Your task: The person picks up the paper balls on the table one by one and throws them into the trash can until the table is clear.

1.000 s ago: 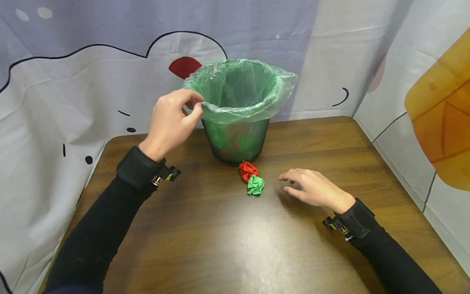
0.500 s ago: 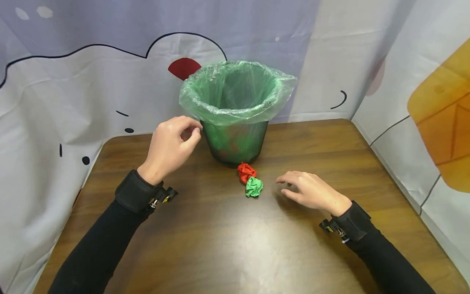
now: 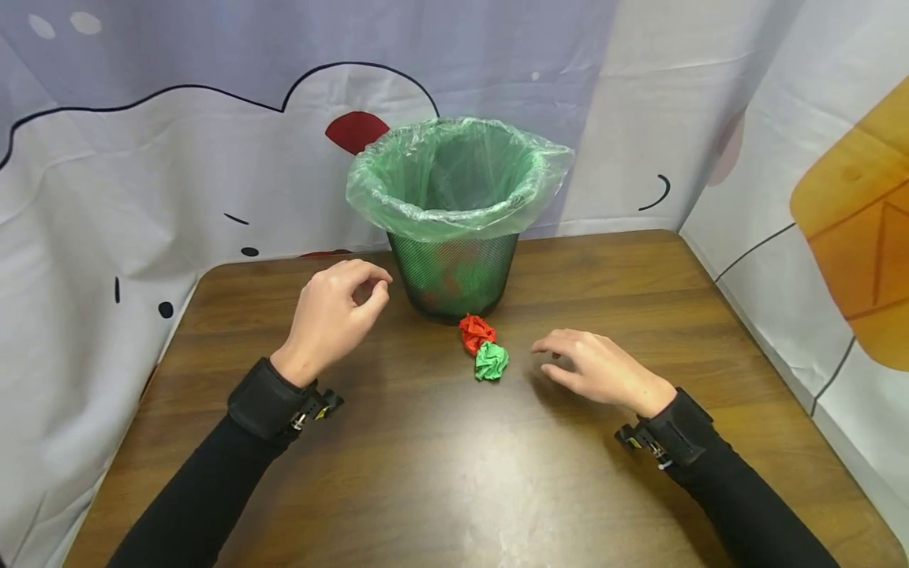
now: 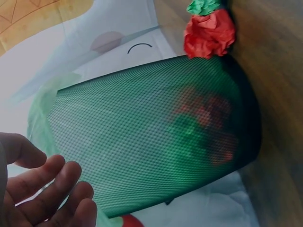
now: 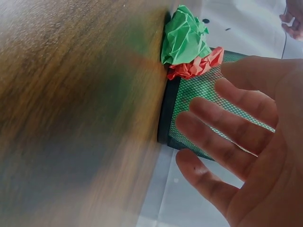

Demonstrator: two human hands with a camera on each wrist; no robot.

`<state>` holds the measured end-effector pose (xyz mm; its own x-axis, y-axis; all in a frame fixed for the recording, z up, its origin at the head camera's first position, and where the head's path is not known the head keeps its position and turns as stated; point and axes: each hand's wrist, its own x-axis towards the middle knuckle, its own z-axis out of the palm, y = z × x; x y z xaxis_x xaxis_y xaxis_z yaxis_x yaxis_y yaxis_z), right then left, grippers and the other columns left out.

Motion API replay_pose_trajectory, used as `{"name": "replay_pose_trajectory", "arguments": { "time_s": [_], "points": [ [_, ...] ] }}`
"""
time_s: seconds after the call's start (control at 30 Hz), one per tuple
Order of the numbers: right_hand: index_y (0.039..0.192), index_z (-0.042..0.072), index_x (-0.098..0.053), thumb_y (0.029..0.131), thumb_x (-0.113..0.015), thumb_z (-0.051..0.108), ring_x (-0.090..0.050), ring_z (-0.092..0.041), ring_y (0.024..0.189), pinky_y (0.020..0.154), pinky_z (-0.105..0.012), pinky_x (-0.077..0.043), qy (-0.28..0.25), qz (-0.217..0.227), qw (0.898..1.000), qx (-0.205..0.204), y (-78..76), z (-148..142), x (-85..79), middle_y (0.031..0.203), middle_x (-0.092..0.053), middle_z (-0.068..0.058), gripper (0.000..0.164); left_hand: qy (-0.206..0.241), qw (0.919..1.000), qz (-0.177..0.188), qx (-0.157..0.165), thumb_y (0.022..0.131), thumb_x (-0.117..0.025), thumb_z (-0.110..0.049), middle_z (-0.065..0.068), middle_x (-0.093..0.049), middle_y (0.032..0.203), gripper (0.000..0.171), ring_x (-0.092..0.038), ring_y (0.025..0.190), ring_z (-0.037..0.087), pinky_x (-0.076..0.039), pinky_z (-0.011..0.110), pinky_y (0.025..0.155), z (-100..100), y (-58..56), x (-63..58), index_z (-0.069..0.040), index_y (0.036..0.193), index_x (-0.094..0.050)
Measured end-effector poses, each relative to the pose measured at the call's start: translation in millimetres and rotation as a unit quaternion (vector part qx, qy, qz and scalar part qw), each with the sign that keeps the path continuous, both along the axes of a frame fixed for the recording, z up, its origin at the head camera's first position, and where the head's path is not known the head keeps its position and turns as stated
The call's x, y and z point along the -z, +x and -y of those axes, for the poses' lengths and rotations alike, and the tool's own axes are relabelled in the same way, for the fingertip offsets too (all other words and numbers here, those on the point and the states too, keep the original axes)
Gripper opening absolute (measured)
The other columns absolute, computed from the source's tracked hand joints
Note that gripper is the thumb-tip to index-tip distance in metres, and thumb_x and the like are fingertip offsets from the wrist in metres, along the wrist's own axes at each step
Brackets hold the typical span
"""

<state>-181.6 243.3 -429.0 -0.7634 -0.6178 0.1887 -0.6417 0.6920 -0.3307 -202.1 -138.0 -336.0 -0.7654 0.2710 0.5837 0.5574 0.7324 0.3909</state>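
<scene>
A black mesh bin [image 3: 454,272] lined with a green plastic bag [image 3: 458,177] stands at the table's far middle; crumpled red and green paper shows through its mesh [image 4: 199,123]. In front of it lie a red paper ball [image 3: 476,331] [image 4: 208,33] [image 5: 196,66] and a green paper ball [image 3: 491,361] [image 5: 184,40], touching each other. My left hand [image 3: 341,304] [image 4: 42,194] hovers left of the bin, fingers loosely curled, holding nothing. My right hand [image 3: 585,363] [image 5: 236,132] hovers low over the table right of the green ball, fingers relaxed and spread, empty.
The brown wooden table [image 3: 426,473] ends at a white and lilac cartoon curtain [image 3: 142,158] behind and to the left. A curtain with an orange shape [image 3: 859,237] hangs along the right edge.
My left hand has come down from the bag's rim to just above the table beside the bin. My right hand has barely moved.
</scene>
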Motion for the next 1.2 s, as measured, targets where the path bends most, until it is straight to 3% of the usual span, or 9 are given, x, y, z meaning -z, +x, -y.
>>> {"name": "replay_pose_trajectory", "arguments": {
  "time_s": [0.43,1.2],
  "points": [
    [0.123,0.014,-0.070,0.094,-0.068,0.024,-0.064,-0.014,0.108,0.089,-0.039,-0.055,0.004,-0.014,1.000,-0.017,-3.5,12.4,2.4,0.117,-0.069,0.001,0.030,0.001,0.9995,0.031,0.006,0.092,-0.060,-0.014,-0.001,-0.070,0.088,0.015,-0.058,0.072,0.013,-0.047,0.033,0.067,0.2,7.3,30.0,-0.014,0.093,-0.075],
    [0.137,0.021,-0.061,0.092,-0.070,0.029,-0.057,-0.019,0.123,0.097,-0.042,-0.052,0.028,-0.011,0.998,-0.053,-11.9,34.1,13.2,0.135,-0.058,0.000,0.046,0.010,0.9963,0.085,0.010,0.092,-0.060,-0.014,-0.002,-0.069,0.089,0.015,-0.061,0.075,0.015,-0.049,0.032,0.069,-1.4,16.8,57.9,-0.015,0.094,-0.074]
  ]
}}
